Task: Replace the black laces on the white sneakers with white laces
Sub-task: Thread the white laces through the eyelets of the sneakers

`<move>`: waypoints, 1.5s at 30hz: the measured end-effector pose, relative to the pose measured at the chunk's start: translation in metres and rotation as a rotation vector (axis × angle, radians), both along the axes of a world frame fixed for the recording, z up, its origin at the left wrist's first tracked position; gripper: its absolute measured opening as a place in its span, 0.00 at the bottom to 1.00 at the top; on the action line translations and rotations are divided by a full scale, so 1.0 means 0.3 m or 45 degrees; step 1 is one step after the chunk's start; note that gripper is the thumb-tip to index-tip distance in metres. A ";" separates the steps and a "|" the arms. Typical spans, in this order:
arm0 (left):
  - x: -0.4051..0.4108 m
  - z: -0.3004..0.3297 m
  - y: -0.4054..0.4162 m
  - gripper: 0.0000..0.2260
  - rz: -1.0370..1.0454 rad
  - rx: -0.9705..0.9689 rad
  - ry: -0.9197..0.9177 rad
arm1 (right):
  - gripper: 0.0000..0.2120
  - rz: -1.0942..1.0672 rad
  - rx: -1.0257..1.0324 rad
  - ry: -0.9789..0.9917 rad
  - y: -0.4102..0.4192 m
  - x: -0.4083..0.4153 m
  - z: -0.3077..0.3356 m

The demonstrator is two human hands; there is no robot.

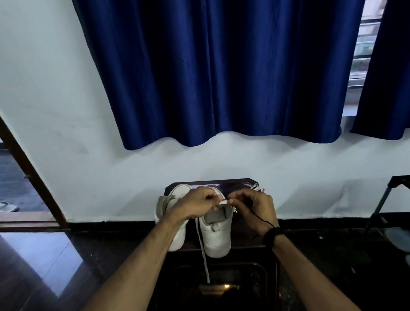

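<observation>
Your left hand (199, 201) and right hand (257, 208) pinch a white lace (203, 249) above two white sneakers (216, 231) on the dark counter (247, 278), white wall (51, 83) and blue curtains (223, 66) behind.

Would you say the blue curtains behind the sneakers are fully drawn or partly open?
Partly open. The curtains hang as two panels with a gap between them at upper right, where daylight and window bars show through.

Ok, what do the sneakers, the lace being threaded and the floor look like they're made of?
Right sneaker and left sneaker: smooth white leather or synthetic, matte, no weave visible. White lace: flat woven fabric, judging by how limply it hangs; both the left hand and the right hand pinch its end. Floor: dark polished stone or tile, glossy, mirroring window light.
</observation>
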State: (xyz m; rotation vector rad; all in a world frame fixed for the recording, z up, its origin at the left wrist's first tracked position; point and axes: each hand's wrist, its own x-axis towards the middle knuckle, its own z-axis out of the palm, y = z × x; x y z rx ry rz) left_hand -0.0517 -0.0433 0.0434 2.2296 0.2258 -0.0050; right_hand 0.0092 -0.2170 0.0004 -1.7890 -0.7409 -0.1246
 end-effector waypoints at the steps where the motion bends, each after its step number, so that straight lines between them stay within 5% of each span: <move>1: 0.004 -0.002 -0.017 0.13 -0.033 -0.109 0.032 | 0.06 0.023 0.054 -0.001 0.008 -0.010 -0.002; 3: 0.006 0.008 -0.052 0.14 -0.048 -0.322 0.147 | 0.07 0.020 0.131 -0.028 0.029 -0.018 0.000; 6: 0.022 0.011 -0.046 0.09 0.016 -0.260 0.165 | 0.06 -0.041 0.102 -0.109 0.015 -0.003 -0.004; 9: 0.033 0.018 -0.006 0.10 0.249 -0.119 -0.035 | 0.09 -0.301 -0.617 -0.829 -0.055 0.065 -0.065; 11: 0.031 0.006 0.015 0.12 0.418 0.084 -0.159 | 0.11 -0.357 -1.178 -0.788 -0.097 0.088 -0.100; 13: 0.032 -0.017 0.010 0.13 0.458 0.182 -0.164 | 0.13 -0.340 -1.334 -0.510 -0.110 0.091 -0.113; 18: 0.068 -0.115 -0.020 0.08 0.397 0.351 -0.086 | 0.22 -0.096 -0.705 -0.027 -0.032 0.084 -0.110; 22: 0.070 -0.138 -0.041 0.12 0.338 0.610 -0.103 | 0.07 -0.210 -0.303 0.287 0.049 0.069 -0.125; 31: 0.081 -0.185 -0.070 0.13 0.364 0.997 -0.190 | 0.06 -0.387 -0.367 0.207 0.146 0.072 -0.131; 45: 0.095 -0.202 -0.119 0.09 0.473 0.984 -0.245 | 0.05 -0.251 0.020 0.499 0.117 0.053 -0.162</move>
